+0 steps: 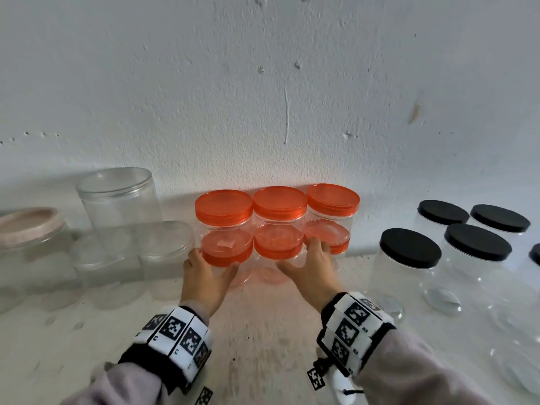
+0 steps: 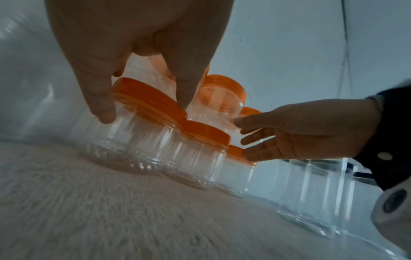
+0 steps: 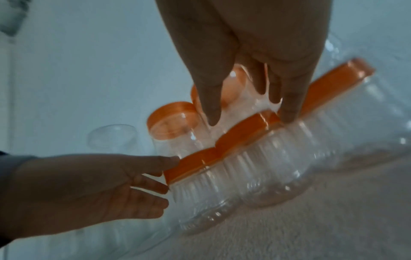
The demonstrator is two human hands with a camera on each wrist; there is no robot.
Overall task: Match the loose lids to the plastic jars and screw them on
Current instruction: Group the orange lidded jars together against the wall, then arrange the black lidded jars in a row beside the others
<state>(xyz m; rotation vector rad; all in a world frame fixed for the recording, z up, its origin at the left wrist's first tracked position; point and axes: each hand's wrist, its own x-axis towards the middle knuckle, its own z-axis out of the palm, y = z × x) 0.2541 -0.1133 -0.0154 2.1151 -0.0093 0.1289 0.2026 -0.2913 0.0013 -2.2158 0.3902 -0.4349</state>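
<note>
Whitewashed rough wall backs a pale concrete ledge; work happens tight against it. Left hand bracketing the left end of the lower row of clear ribbed plastic jars with orange screw lids, fingers and thumb spread loosely round the end jar, touching but not clenched. Right hand mirrors it at the right end, fingers straight against the jar side, holding nothing. Likely purpose: squaring up the finished row and steadying the upper tier of three orange-lidded jars stacked on the lids below. Pressed against the wall, the stack cannot slide back. Outward: clear-lidded jars and one pink-lidded jar at left, tall black-lidded jars at right. No loose lids visible; task appears near complete.
</note>
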